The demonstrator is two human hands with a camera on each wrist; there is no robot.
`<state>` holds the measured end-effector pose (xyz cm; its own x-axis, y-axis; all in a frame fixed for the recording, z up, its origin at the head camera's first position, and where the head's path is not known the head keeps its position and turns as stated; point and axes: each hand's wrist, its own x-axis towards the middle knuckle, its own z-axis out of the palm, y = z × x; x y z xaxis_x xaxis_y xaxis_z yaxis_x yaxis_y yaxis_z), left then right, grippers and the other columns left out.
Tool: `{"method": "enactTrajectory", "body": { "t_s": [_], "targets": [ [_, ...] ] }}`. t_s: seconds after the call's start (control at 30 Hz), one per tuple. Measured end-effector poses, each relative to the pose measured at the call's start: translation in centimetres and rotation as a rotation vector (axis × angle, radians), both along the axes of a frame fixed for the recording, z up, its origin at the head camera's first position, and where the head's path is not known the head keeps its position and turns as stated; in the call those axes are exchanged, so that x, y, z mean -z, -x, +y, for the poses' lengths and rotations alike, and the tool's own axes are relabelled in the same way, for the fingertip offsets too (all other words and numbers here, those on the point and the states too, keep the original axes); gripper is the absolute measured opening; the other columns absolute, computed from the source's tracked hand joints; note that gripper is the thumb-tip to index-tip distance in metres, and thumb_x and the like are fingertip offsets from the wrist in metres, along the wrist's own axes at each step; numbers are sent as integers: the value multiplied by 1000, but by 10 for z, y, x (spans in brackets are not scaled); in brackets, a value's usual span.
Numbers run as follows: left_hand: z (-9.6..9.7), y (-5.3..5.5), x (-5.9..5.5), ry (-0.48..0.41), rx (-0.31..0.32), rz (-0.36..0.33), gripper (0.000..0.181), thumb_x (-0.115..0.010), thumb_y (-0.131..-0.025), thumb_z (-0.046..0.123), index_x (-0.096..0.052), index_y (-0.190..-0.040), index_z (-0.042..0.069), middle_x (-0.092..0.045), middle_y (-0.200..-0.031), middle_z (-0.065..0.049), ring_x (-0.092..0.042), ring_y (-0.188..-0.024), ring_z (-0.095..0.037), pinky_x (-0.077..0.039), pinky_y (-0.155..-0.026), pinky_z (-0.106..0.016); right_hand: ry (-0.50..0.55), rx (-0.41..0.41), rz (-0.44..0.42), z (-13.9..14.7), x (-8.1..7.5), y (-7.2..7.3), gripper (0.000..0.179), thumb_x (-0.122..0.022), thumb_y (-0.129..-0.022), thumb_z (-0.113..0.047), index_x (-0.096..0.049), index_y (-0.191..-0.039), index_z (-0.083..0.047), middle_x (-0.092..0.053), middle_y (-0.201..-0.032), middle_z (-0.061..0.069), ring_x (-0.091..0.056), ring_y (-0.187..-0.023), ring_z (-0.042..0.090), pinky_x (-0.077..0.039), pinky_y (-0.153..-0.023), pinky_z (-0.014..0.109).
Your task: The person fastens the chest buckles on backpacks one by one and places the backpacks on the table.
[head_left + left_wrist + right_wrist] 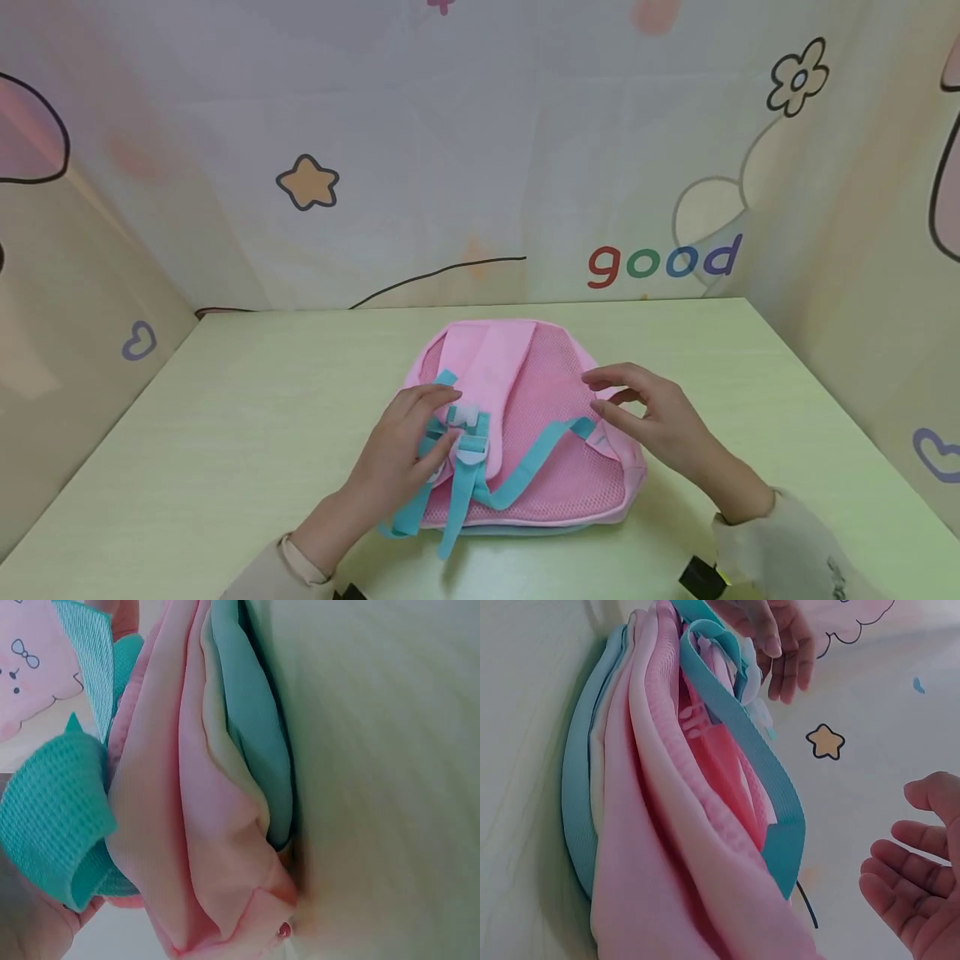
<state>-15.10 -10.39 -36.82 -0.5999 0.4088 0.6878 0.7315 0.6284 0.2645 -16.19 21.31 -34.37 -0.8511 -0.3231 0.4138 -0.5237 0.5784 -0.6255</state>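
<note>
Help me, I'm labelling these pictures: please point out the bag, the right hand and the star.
Bag (534, 408): head view, on its pink mesh panel.
Right hand (663, 414): head view, mid-hand, between knuckles and wrist.
Star (307, 182): head view, on its orange centre.

Pink backpack, teal strap, right hand just apart

From the head we looked forward and down across the table, well back from the pink backpack. From each wrist we faced it close up, turned sideways, from opposite sides; our head and right-wrist views shared the orange star on the backdrop.
</note>
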Motion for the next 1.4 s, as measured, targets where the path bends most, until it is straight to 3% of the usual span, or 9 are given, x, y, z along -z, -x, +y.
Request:
{"method": "enactTrajectory", "body": {
  "t_s": [0.17, 0.53, 0.73, 1.0, 1.23, 1.4],
  "targets": [
    [-7, 5, 5, 20, -8, -36, 50, -77, -78, 11, -55, -123, 5, -62, -120, -10, -57, -114, -27, -52, -93, -42, 20, -55, -20, -21, 0, 3, 29, -68, -88, -9, -64, -117, -6, -67, -114, 10, -63, -92, 7, -55, -81, 22],
    [-15, 10, 13, 41, -34, -213, 57, -79, -78, 17, -52, -127, 3, -61, -118, -10, -58, -110, -25, -52, -92, -40, -28, -177, -28, -65, 4, 15, 33, -71, -86, -13, -63, -115, 0, -68, -109, 13, -67, -93, 27, -57, -80, 29],
    [-16, 12, 14, 53, -37, -298, 58, -80, -78, 18, -51, -126, 2, -60, -114, -10, -57, -107, -23, -53, -91, -38, -98, -195, -28, -86, 5, 20, 34, -73, -84, -11, -64, -114, 0, -68, -105, 12, -66, -90, 23, -57, -78, 26],
    [-21, 16, 17, 56, 3, -312, 55, -80, -78, 21, -53, -122, 4, -60, -114, -9, -57, -103, -21, -54, -87, -34, -248, -176, -76, -109, 1, 22, 37, -75, -83, -17, -64, -116, -3, -66, -101, 7, -63, -86, 17, -55, -76, 23],
    [-23, 18, 18, 53, 31, -322, 48, -79, -79, 21, -54, -116, 5, -60, -113, -6, -55, -103, -19, -52, -87, -32, -369, -179, -3, -118, 3, 24, 33, -76, -82, -23, -67, -110, -7, -64, -100, 2, -60, -90, 15, -53, -82, 27],
    [-24, 19, 19, 59, 37, -327, 46, -79, -79, 21, -56, -115, 6, -60, -113, -5, -54, -104, -19, -52, -88, -32, -367, -169, 30, -119, 5, 24, 28, -75, -83, -23, -67, -106, -8, -64, -99, 2, -61, -89, 14, -53, -81, 26]
  ]
}}
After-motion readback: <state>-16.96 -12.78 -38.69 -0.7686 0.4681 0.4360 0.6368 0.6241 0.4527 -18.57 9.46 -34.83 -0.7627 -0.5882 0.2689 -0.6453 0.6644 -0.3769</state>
